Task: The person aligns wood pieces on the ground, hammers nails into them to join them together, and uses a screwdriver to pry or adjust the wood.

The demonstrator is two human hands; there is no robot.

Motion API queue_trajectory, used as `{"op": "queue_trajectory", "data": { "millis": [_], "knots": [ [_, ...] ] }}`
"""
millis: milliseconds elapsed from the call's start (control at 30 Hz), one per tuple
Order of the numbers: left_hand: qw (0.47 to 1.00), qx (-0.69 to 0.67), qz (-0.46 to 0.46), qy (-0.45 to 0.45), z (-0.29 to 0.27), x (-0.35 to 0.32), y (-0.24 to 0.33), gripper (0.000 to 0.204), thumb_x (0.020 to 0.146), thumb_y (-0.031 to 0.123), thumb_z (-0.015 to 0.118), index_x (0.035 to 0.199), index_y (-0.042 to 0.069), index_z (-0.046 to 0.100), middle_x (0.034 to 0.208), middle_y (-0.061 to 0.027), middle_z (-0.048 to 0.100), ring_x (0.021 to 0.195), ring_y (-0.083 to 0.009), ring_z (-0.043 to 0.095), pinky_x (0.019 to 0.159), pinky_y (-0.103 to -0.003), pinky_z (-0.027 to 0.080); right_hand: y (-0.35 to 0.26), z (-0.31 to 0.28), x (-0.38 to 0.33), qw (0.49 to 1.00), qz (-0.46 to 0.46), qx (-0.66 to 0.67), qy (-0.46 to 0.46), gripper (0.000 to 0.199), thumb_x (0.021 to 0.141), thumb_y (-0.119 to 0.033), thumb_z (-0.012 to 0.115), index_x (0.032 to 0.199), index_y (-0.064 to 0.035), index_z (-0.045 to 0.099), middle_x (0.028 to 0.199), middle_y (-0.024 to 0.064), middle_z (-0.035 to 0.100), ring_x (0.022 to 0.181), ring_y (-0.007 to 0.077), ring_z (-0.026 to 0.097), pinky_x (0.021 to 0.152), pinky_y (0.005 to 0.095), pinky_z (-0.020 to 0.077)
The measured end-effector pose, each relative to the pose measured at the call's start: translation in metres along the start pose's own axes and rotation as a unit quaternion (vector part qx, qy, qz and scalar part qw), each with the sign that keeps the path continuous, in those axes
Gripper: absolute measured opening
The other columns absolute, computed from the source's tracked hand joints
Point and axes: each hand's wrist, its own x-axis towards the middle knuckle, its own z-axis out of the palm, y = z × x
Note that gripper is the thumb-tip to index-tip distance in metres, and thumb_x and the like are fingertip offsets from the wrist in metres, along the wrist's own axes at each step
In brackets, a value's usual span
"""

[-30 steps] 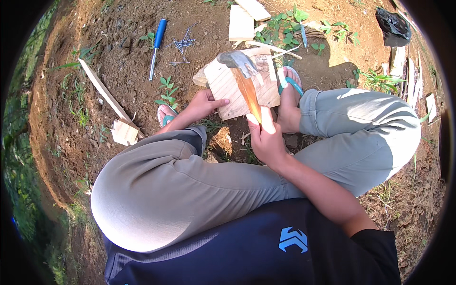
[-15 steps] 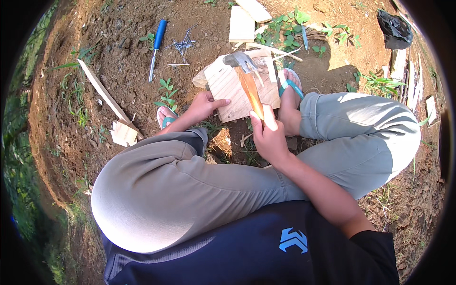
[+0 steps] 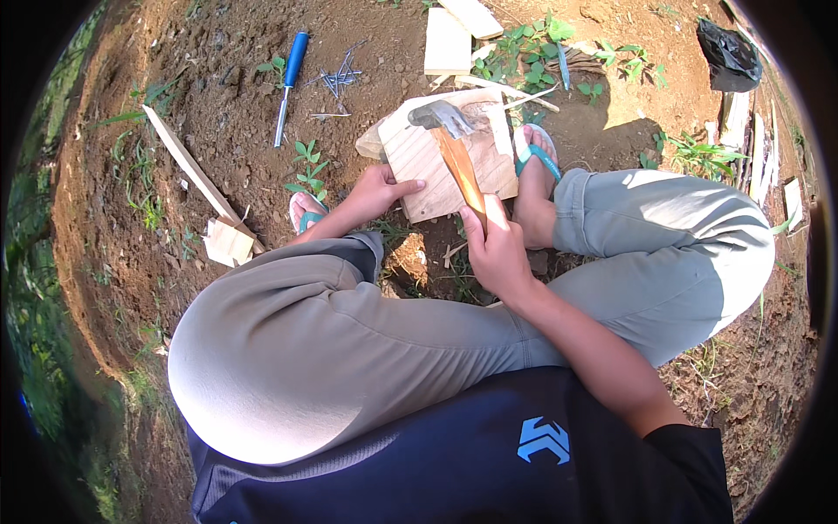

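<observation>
My right hand (image 3: 499,249) is closed round the wooden handle of a claw hammer (image 3: 460,168). Its metal head (image 3: 443,117) is over the far part of a square wooden board (image 3: 421,170); whether it touches the wood I cannot tell. At the board's left near edge, my left hand (image 3: 375,193) grips the wood with the thumb on top and the other fingers mostly hidden. Under the board's left side, part of another wood piece (image 3: 371,142) shows. The board lies between my sandalled feet.
A blue-handled chisel (image 3: 291,83) and a scatter of nails (image 3: 339,79) lie on the soil beyond my left hand. Wood offcuts (image 3: 447,44) are at the far side, with a long strip (image 3: 192,166) at left. A black plastic bag (image 3: 728,56) sits far right.
The hammer's head has dipped and turned slightly over the board, its handle still in my right hand. My left hand keeps its place on the board's edge.
</observation>
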Motion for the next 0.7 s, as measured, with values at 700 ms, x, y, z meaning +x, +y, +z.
{"op": "queue_trajectory", "data": {
  "millis": [700],
  "knots": [
    [1.0,0.005,0.005,-0.016,0.002,0.003,-0.014,0.041,0.092,0.029,0.08,0.112,-0.007,0.073,0.101,-0.0099,0.078,0.087,-0.0111,0.07,0.076,-0.028,0.053,0.013,-0.001,0.009,0.99,0.018,-0.137,-0.039,0.02,0.104,-0.015,0.058,0.113,0.0001,0.049,0.063,0.0233,0.061,0.063,0.0446,0.068,0.053,0.0489,0.049]
  ]
}}
